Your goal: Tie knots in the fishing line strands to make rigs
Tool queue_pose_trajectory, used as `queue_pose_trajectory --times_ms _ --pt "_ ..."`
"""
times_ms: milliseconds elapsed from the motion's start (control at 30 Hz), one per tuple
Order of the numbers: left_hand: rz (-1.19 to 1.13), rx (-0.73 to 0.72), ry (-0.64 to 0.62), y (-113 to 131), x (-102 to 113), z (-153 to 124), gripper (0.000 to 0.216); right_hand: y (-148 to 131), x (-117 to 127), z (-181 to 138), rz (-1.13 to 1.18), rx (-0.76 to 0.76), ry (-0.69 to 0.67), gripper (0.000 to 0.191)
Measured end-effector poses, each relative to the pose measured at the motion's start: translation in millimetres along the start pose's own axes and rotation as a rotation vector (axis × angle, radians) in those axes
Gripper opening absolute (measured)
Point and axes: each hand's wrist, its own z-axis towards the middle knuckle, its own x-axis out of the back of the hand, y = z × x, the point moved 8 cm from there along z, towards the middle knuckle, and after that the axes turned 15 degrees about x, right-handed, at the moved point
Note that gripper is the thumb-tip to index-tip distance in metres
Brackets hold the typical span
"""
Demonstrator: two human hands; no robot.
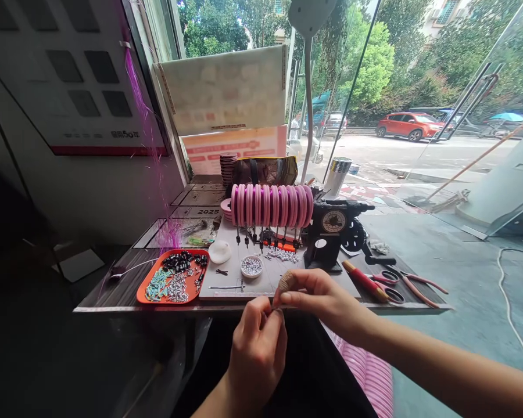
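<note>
At the table's front edge my left hand [259,342] and my right hand [311,293] meet, fingertips pinched together. Whatever they pinch is too small or hidden to name. A beige wrap covers a finger of the right hand. Just beyond them, a small white bowl [251,267] of silvery beads stands on a pale board [218,290]. Behind it is a row of pink spools [272,206] on a black hand-cranked winder [331,232], with several dark-tipped pieces hanging below. Loose silvery pieces [283,255] lie near the bowl.
An orange tray [142,293] at left holds black, teal and silver small parts. To the right lie a red-and-tan rod [364,281], scissors [390,278] and pliers [421,287]. Purple strands [137,87] hang at left. A lamp stem [308,98] rises behind the spools.
</note>
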Motion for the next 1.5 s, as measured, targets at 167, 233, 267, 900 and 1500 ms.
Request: queue_pose_trajectory --times_ms 167,233,267,900,1500 --pt "0.180 -0.398 0.103 20.8 -1.8 -9.4 0.018 6.0 0.0 8.4 -0.019 -0.021 -0.037 0.033" --pt "0.204 -0.462 0.065 24.6 -5.0 -10.3 0.018 7.9 -0.3 8.5 -0.030 -0.021 -0.054 0.031" --pt "0.185 -0.447 0.020 24.3 -6.5 -8.6 0.018 7.5 -0.2 7.2 -0.045 -0.013 -0.063 0.030" --pt "-0.979 1.296 -0.891 -53.5 -63.0 -18.3 0.006 -16.3 -51.6 -55.8 -1.359 1.024 -0.522 0.017" --pt "-0.800 0.990 -0.720 -46.4 -49.8 -1.0 0.006 -20.9 -14.8 -25.4 -0.996 0.454 -0.231 0.015"
